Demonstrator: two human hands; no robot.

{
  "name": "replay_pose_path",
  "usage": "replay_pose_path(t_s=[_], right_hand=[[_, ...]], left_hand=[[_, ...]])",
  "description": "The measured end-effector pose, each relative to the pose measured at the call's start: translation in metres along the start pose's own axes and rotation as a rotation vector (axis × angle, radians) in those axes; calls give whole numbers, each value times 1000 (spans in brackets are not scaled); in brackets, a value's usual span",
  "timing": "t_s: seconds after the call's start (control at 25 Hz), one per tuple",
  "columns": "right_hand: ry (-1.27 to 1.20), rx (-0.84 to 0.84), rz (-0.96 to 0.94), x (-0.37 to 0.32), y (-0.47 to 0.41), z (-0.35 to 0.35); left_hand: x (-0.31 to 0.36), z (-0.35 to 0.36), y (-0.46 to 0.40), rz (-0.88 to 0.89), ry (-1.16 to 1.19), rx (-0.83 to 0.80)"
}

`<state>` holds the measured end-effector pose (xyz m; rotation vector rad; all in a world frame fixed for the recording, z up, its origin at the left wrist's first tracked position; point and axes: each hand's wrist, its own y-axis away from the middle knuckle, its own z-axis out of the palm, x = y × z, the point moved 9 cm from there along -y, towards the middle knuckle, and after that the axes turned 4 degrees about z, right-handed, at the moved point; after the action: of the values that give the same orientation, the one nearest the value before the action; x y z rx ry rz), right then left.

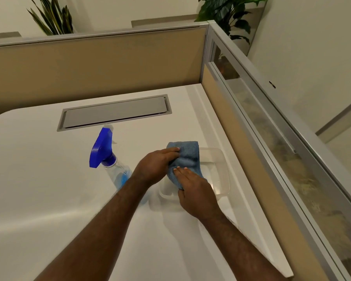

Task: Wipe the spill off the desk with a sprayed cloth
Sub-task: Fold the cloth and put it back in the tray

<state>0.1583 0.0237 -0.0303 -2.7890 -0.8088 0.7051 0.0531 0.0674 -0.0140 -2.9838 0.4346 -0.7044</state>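
From the head camera, the white desk (39,179) filled the lower left and centre of the frame, and its left half lay open and bare. Its right edge ran diagonally from upper centre to lower right, tight against a tan partition (241,159) topped with a glass strip; a second tan partition (89,69) closed off the far edge across the upper frame. A grey cable hatch (114,114) sat flush in the desk near that far edge.

At centre right, the blue cloth (187,159) was held above a clear plastic tub (221,159), which stood close to the desk's right edge. The left hand (156,167) gripped the cloth's left side with curled fingers; the right hand (195,191) grasped its lower end, fingertips lying flat on the fabric. Just left of the left forearm stood a spray bottle (109,159) with a blue trigger head, partly hidden by that arm. No spill could be made out on the desk. Two plants showed behind the partitions at the top
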Motion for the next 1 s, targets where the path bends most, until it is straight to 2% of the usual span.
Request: replay_pose_path(t_s=[0.08, 0.16, 0.24, 0.4, 0.44, 0.56, 0.64, 0.8, 1.0], right_hand=[[-52, -146, 59, 2, -3, 3], [-136, -256, 89, 4, -4, 9], [-152, -270, 85, 5, -5, 10], [-145, -125, 151, 20, -16, 4], [-104, -171, 175, 23, -19, 7], [67, -498, 171, 27, -25, 29], [151, -626, 171, 27, -28, 39], [271, -784, 221, 30, -30, 57], [246, -840, 235, 29, -34, 55]], left_hand=[[2, 7, 4, -67, 5, -29], [6, 14, 10, -60, -85, -26], [4, 21, 15, -70, -189, -38], [-15, 36, 24, -225, -227, -216], [-15, 38, 25, -244, -238, -258], [-17, 46, 26, -296, -207, -394], [-18, 54, 25, -307, -158, -476], [-15, 63, 19, -276, -120, -557], [-11, 67, 16, -319, -67, -524]])
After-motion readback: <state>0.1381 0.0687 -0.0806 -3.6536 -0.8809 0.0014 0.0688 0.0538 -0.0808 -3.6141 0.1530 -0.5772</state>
